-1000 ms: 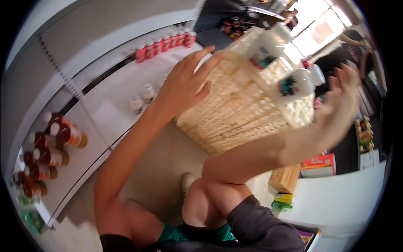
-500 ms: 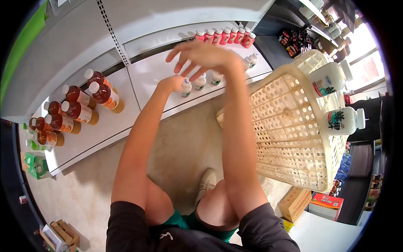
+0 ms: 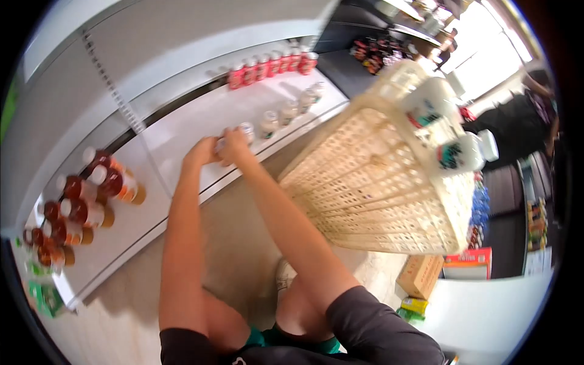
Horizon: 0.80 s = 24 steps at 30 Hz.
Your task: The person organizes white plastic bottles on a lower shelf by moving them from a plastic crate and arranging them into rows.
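Note:
At the front of the white shelf, my left hand [image 3: 204, 150] and my right hand [image 3: 233, 146] close in from both sides on a small white bottle [image 3: 220, 146]; fingers hide much of it. Just behind my right hand stands another white-capped bottle [image 3: 246, 130], partly covered by that hand. The row carries on to the right with a white bottle [image 3: 269, 124] and several more like it, all upright. Farther back on the same shelf, several pink bottles [image 3: 261, 67] stand side by side.
Large orange-drink bottles [image 3: 84, 212] stand in rows on the left of the shelf [image 3: 159, 135]. A cream plastic basket [image 3: 365, 182] rises on the right, with a large white bottle [image 3: 459, 153] at its rim. Cardboard boxes [image 3: 420, 275] sit lower right. A person in dark clothing [image 3: 508, 131] is at far right.
My right hand has come down from above the shelf to the small bottle beside my left hand. The view has shifted, so shelf and basket appear farther left.

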Each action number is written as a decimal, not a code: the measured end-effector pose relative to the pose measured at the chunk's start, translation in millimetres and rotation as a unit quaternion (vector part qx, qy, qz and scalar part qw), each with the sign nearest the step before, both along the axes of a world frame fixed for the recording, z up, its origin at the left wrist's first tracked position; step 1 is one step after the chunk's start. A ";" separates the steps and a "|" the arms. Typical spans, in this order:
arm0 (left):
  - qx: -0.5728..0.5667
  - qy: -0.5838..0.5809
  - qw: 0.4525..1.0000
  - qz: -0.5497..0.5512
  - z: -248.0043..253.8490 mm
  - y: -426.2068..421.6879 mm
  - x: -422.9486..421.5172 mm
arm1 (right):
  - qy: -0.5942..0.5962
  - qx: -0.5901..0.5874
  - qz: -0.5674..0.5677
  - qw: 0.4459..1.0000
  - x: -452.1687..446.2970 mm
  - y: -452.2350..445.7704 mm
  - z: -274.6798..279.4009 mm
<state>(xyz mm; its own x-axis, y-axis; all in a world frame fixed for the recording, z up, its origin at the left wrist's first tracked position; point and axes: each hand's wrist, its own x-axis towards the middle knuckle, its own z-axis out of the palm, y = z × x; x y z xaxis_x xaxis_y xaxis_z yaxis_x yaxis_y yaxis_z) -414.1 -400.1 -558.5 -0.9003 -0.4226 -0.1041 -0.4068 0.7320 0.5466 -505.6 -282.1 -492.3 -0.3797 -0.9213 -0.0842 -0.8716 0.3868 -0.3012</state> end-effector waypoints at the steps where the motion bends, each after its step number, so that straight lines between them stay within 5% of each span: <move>1: 0.040 0.025 0.999 -0.016 10.2 4.1 4.0 | -0.044 -0.041 -0.029 0.998 -2.4 -2.8 -16.3; 5: 0.138 0.012 0.989 -0.052 52.8 2.1 14.2 | -0.095 -0.100 -0.073 0.988 -9.0 -4.7 5.7; 11: 0.295 0.036 0.949 -0.104 209.8 13.9 28.0 | -0.154 -0.190 0.010 0.970 -18.3 9.2 162.1; 14: 0.333 0.162 0.924 -0.097 268.8 43.4 39.5 | -0.276 -0.222 0.029 0.935 -13.7 71.6 269.9; 17: 0.383 0.227 0.878 -0.178 312.3 93.2 41.5 | -0.217 -0.309 0.024 0.926 5.2 145.4 349.2; 21: 0.423 0.285 0.830 -0.224 340.0 172.7 33.0 | -0.173 -0.419 0.023 0.891 11.3 208.3 382.1; 23: 0.490 0.403 0.729 -0.256 348.9 214.0 26.2 | -0.228 -0.449 -0.016 0.864 36.0 234.1 400.4; 24: 0.495 0.403 0.724 -0.260 353.2 230.3 24.3 | -0.143 -0.474 -0.006 0.869 37.1 244.1 402.2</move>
<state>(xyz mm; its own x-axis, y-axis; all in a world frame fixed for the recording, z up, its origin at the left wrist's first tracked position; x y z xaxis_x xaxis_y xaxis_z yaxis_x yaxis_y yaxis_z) -389.8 -169.8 -205.3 -0.8483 -0.0812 0.5232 0.5260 -0.2421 0.8153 -468.5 -38.0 -90.1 -0.4780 -0.6240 0.6182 -0.7067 -0.1447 -0.6925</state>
